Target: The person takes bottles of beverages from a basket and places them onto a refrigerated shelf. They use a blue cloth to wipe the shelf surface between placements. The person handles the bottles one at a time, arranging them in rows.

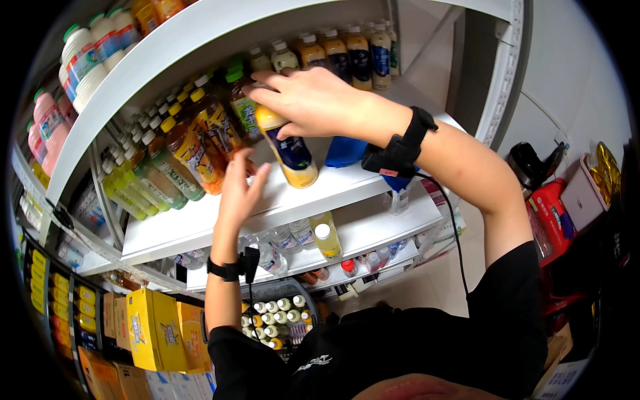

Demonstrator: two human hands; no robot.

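My right hand (312, 102) reaches over the top of a yellow bottle with a dark blue label (291, 150), which stands near the upper shelf's front edge. The thumb overlaps the bottle's upper side while the fingers stretch left across its neck; whether they grip it is hidden. Just behind those fingertips is a green-capped bottle (243, 107). My left hand (240, 187) is empty, thumb and fingers apart, above the shelf front beside an orange-labelled tea bottle (197, 155). A blue cloth (345, 151) lies on the shelf right of the yellow bottle.
Green drink bottles (162, 172) fill rows at left, and more bottles (359, 57) line the back. The shelf board (345, 192) has a raised front lip. Below stand a white-capped bottle (327, 242) and a bottle-filled basket (312, 300). A cable (457, 240) hangs from my right wrist.
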